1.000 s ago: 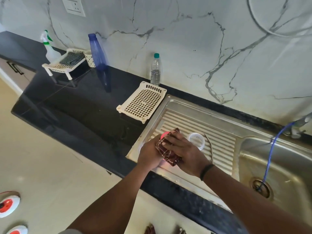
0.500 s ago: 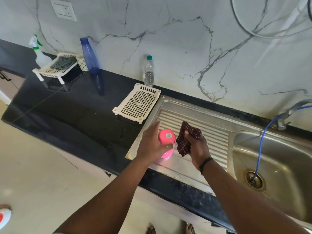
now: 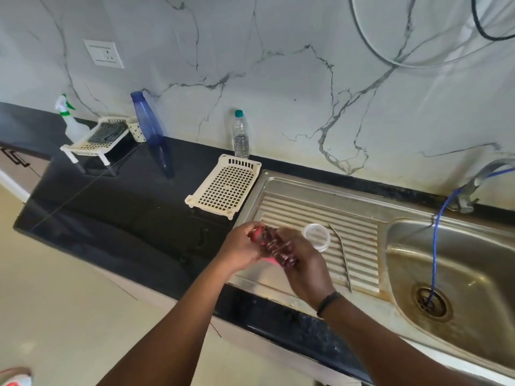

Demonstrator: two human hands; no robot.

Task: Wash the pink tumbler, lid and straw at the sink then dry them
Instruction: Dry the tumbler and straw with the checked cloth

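Note:
My left hand [image 3: 242,247] grips the pink tumbler [image 3: 257,235] above the ribbed steel drainboard [image 3: 356,240]. Only pink slivers of the tumbler show between my hands. My right hand [image 3: 302,256] holds a dark red patterned cloth [image 3: 278,246] pressed against the tumbler's side; both are motion-blurred. The clear round lid [image 3: 317,236] lies on the drainboard just right of my hands. The thin straw [image 3: 342,256] lies along the ribs to the lid's right.
A cream perforated rack [image 3: 224,186] sits on the black counter [image 3: 125,207] left of the drainboard. A water bottle [image 3: 241,135] and a blue bottle [image 3: 147,121] stand by the wall. The sink basin [image 3: 459,274] holds a blue hose [image 3: 436,246] from the tap [image 3: 473,185].
Half a second ago the cloth was held off to the tumbler's right; now my right hand has brought it back against the tumbler. The lid is uncovered again.

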